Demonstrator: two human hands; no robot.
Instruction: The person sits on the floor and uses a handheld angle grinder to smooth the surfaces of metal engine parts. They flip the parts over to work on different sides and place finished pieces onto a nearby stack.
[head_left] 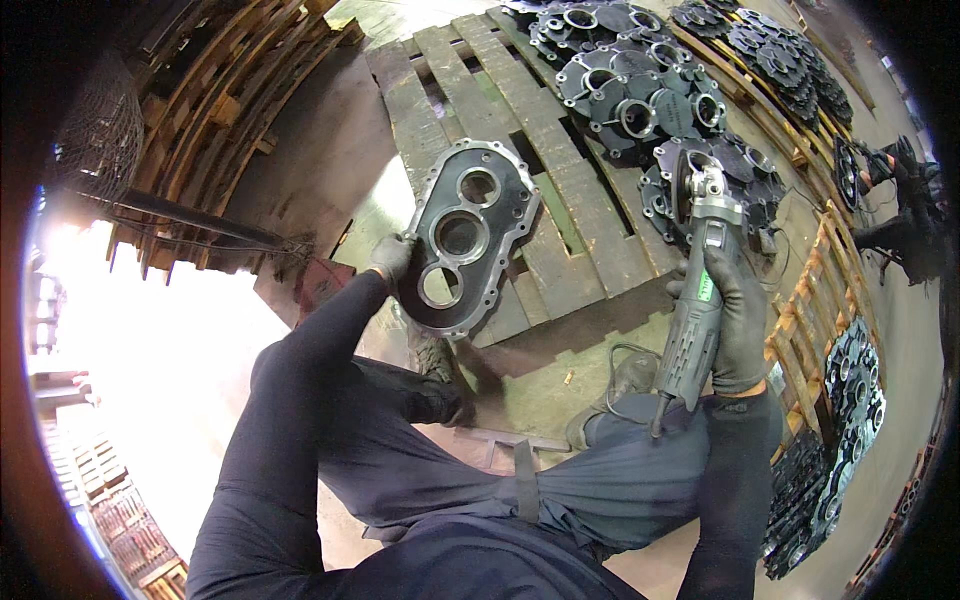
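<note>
My gloved left hand (393, 256) is closed on the left edge of a dark cast metal cover (485, 222). The cover has a bright scalloped rim with bolt holes and three large round openings in a row. It is tilted, over the near left part of a wooden pallet (590, 270). In my gloved right hand (738, 320) is a grey angle grinder (692, 340), held upright by its body with the disc end away from me. Its disc (684, 186) is apart from the cover I hold. Whether the disc spins I cannot tell.
Stacked dark metal covers (640, 90) fill the pallet's far right side. More covers (850, 430) stand at the right by another pallet (825, 300). Wooden pallets (230, 110) are piled at the upper left. The grinder's cord (625, 350) loops near my shoe. Another person (910, 200) is at far right.
</note>
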